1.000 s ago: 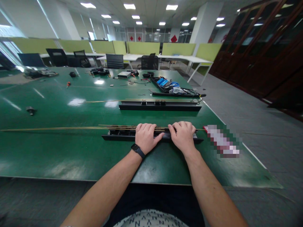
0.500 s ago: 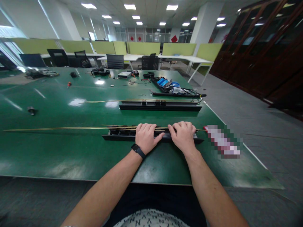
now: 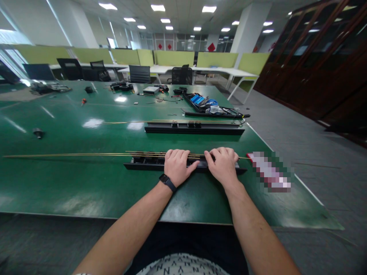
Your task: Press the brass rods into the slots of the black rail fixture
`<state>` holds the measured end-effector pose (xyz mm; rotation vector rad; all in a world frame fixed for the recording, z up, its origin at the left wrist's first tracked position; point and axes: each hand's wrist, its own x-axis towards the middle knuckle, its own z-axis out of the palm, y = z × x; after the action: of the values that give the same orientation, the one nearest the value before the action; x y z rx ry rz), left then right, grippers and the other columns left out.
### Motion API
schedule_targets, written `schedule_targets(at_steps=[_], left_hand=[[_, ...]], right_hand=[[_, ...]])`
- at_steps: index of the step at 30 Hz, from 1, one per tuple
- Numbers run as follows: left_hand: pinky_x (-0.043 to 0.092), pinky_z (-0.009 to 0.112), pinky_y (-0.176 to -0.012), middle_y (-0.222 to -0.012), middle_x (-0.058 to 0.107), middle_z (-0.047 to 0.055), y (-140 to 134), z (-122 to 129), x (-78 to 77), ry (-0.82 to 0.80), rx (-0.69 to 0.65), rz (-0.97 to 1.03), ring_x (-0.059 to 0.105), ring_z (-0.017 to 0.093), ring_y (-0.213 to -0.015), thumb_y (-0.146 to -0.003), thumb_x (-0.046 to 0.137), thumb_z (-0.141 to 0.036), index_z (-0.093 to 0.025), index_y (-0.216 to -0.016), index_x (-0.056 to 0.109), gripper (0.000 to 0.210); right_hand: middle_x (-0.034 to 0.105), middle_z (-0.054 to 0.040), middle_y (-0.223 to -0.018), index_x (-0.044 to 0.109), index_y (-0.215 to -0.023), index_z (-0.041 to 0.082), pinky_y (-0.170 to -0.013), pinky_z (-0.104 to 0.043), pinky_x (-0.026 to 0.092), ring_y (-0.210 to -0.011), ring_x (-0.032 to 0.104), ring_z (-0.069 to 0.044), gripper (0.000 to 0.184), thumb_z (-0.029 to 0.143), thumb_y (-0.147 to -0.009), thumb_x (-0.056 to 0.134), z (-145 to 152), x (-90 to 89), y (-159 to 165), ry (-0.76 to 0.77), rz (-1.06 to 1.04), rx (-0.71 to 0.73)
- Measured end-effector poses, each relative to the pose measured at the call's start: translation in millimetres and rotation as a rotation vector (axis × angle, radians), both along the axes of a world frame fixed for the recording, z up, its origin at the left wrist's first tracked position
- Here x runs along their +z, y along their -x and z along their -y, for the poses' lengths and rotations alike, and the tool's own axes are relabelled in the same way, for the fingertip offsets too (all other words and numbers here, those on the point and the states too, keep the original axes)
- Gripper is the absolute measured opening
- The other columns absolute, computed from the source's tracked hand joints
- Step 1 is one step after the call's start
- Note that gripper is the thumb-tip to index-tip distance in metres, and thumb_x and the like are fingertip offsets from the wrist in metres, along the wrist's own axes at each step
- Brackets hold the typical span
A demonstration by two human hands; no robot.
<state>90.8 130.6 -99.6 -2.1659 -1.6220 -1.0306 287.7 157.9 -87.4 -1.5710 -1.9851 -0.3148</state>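
In front of me on the green table lies a long black channel-shaped rail (image 3: 146, 167) with black blocks inside. Several thin brass-coloured rods (image 3: 97, 154) run lengthwise along it and stick out far to the left. My left hand (image 3: 177, 162) wraps its fingers over the rail's middle and the rods, its thumb stretched along the near side. Toward the rail's right end my right hand (image 3: 222, 162) has its fingers bent down over the rods. Its fingertips are partly hidden. One rod comes out beyond it, toward a blurred red-and-white item (image 3: 269, 172).
A second black rail (image 3: 195, 130) with thin rods lies parallel, farther back. Behind it sits a black tray holding blue parts (image 3: 200, 101) and cables. A small dark part (image 3: 38, 133) is at the left. Electronics and a silver box (image 3: 151, 90) stand near the far edge.
The rod end past the table's right edge has shifted left, and the long left end reaches slightly farther left. A shorter rod's left end moved slightly right. Both hands stay nearly in place.
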Motion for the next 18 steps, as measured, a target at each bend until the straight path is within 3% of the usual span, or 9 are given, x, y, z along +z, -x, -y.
schedule_targets(at_steps=[18], left_hand=[[0.039, 0.047, -0.101, -0.108, 0.076, 0.01, -1.6, 0.4, 0.0, -0.005, 0.001, -0.003, 0.067, 0.028, -0.104, -0.095, 0.06, -0.059, -0.022, -0.111, 0.071, 0.042]], right_hand=[[0.069, -0.0105, -0.104, 0.072, -0.083, 0.022, -0.092, -0.044, 0.025, -0.106, 0.045, -0.028, 0.045, 0.05, -0.104, 0.044, -0.1, -1.2, 0.9, 0.004, 0.032, -0.006]])
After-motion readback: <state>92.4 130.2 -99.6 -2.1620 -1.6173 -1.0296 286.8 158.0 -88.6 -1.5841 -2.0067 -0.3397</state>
